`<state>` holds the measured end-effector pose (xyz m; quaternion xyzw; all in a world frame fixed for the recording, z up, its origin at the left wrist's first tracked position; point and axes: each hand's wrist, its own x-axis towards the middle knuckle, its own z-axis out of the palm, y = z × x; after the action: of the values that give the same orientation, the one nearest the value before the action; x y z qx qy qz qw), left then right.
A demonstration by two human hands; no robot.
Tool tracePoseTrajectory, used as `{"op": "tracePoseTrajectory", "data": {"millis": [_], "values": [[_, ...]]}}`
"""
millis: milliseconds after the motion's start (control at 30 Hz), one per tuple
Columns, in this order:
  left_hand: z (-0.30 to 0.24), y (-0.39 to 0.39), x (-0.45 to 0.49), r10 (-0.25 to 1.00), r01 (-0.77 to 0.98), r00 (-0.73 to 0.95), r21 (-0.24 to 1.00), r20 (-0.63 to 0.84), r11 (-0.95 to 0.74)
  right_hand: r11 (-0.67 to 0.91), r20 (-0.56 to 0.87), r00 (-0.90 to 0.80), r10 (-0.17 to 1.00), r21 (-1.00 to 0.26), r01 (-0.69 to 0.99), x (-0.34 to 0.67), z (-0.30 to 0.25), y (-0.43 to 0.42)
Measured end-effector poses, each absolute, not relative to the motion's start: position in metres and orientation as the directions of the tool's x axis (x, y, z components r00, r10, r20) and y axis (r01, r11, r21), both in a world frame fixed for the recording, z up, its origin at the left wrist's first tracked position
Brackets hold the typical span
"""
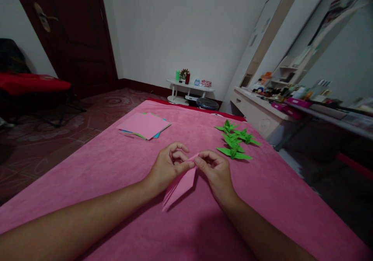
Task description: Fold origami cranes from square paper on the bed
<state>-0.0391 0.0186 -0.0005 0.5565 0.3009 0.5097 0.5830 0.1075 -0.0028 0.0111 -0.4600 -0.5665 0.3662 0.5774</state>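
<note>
Between my two hands is a folded piece of pink origami paper [182, 187], kite-shaped, its layered lower point aimed down and left. My left hand [171, 162] pinches its upper end between thumb and fingers. From the other side my right hand [214, 171] grips the same upper tip, thumb on top. The thumbs nearly meet there and cover part of the folds. Right of my hands lie several green folded paper cranes [233, 140], grouped close together. Further back on the left is a stack of coloured paper sheets [144, 125], pink on top, with green and blue edges showing.
A pink cloth [122, 175] covers the surface under my hands. Beyond it stands a low white shelf [189, 85] with small items. A cluttered dressing table [262, 105] runs along the right. At the left are a red folding chair [32, 86] and a dark door [67, 32].
</note>
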Motion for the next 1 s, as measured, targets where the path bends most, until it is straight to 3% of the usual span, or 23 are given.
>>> {"op": "tracePoseTrajectory", "data": {"millis": [233,400,567,800,1000], "values": [[-0.001,0.017,-0.038,0.921,-0.246,0.34,0.963,0.191,-0.108,0.369,0.385,0.059,0.921,-0.911,0.187,0.111,0.008,-0.004],[0.0,0.017,-0.038,0.91,-0.224,0.409,0.974,0.072,0.024,0.379,0.39,0.046,0.92,-0.912,0.157,0.115,0.007,-0.002],[0.0,0.018,-0.04,0.893,-0.214,0.45,0.968,-0.025,0.135,0.316,0.317,0.042,0.947,-0.948,0.039,0.119,0.002,0.002],[0.004,0.021,-0.044,0.91,-0.099,0.414,0.993,-0.02,0.066,0.209,0.209,-0.002,0.978,-0.977,-0.031,0.119,-0.002,0.003],[0.013,0.026,-0.054,0.746,0.077,0.66,0.996,-0.091,0.053,0.108,0.109,-0.113,0.988,-0.994,-0.01,0.119,0.005,0.004]]}}
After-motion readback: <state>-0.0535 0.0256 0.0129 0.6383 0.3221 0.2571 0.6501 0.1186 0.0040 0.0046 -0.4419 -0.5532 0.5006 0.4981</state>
